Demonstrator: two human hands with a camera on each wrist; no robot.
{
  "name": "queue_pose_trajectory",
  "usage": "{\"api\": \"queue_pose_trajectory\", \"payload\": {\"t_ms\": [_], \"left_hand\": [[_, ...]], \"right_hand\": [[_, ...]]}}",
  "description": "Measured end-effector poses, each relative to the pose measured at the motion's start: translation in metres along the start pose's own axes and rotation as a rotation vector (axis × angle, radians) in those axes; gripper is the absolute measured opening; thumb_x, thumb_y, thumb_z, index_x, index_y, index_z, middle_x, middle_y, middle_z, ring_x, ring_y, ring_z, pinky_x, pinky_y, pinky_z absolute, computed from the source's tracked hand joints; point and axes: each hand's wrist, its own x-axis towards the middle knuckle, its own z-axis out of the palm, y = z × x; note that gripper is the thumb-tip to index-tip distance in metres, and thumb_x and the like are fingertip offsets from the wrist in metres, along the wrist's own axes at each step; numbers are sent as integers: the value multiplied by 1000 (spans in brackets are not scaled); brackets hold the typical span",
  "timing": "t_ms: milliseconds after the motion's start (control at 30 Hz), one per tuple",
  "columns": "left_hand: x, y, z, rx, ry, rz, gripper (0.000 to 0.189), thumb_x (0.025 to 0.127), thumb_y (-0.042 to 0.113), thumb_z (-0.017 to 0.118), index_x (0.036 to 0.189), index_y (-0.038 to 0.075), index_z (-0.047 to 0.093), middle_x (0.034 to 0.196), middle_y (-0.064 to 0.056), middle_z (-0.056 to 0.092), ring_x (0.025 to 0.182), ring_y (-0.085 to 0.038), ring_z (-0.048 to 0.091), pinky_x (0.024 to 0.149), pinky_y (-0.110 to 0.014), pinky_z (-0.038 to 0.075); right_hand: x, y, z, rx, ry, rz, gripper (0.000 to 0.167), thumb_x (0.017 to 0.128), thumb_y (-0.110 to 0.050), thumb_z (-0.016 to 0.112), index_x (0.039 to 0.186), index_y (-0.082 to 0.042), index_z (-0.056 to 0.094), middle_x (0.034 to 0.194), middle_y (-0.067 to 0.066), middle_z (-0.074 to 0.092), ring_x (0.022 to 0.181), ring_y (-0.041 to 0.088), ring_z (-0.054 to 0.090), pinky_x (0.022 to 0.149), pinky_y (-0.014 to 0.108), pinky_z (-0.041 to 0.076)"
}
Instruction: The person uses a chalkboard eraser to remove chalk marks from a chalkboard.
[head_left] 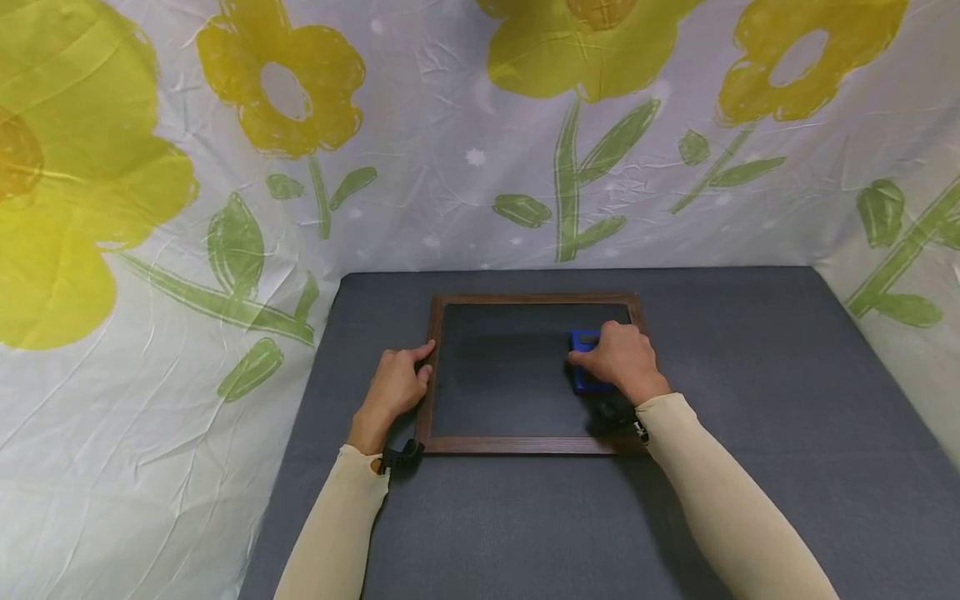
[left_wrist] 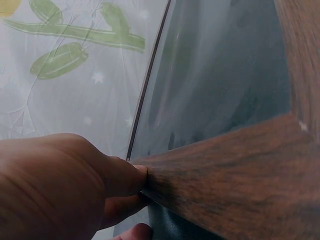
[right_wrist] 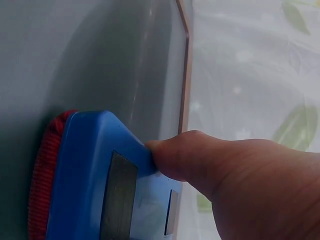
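Observation:
A blackboard [head_left: 495, 375] with a brown wooden frame lies flat on the dark table. At its left side my left hand [head_left: 395, 385] holds the frame by the edge, fingertips right at the wood [left_wrist: 230, 175] in the left wrist view. My right hand [head_left: 624, 358] grips a blue board eraser [head_left: 587, 387] over the right part of the board. In the right wrist view the thumb [right_wrist: 172, 156] presses on the blue back of the eraser, and its red ribbed pad [right_wrist: 46, 180] faces the dark board surface. The other right fingers are hidden there.
The dark grey table [head_left: 480, 525] extends around the board. Behind it and along both sides hangs a pale cloth [head_left: 442, 208] printed with yellow flowers. Black straps with small devices sit on both wrists.

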Motion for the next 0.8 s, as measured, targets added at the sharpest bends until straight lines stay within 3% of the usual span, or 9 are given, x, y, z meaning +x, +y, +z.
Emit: {"api": "queue_pose_trajectory", "payload": {"t_ms": [200, 533, 800], "left_hand": [[-4, 11, -6, 9, -10, -18, 51, 106, 12, 67, 156, 14, 62, 146, -25, 68, 112, -42, 62, 73, -48, 49], [-4, 10, -7, 17, -19, -21, 51, 107, 12, 67, 157, 15, 61, 147, -24, 68, 118, -45, 63, 81, -50, 50], [-4, 11, -6, 31, -22, -30, 51, 107, 14, 68, 158, 17, 61, 146, -22, 69, 115, -42, 63, 79, -48, 49]], "right_hand": [[-1, 9, -6, 3, -6, 9, 70, 95, -56, 79, 122, 8, 70, 102, 27, 73, 80, 37, 71, 74, 54, 60], [0, 26, -12, -9, -25, 45, 71, 95, -58, 78, 121, 8, 70, 99, 26, 71, 80, 37, 69, 67, 50, 57], [-1, 36, -17, -7, -24, 68, 76, 95, -58, 78, 124, 11, 68, 103, 30, 71, 80, 39, 70, 67, 51, 58]]}}
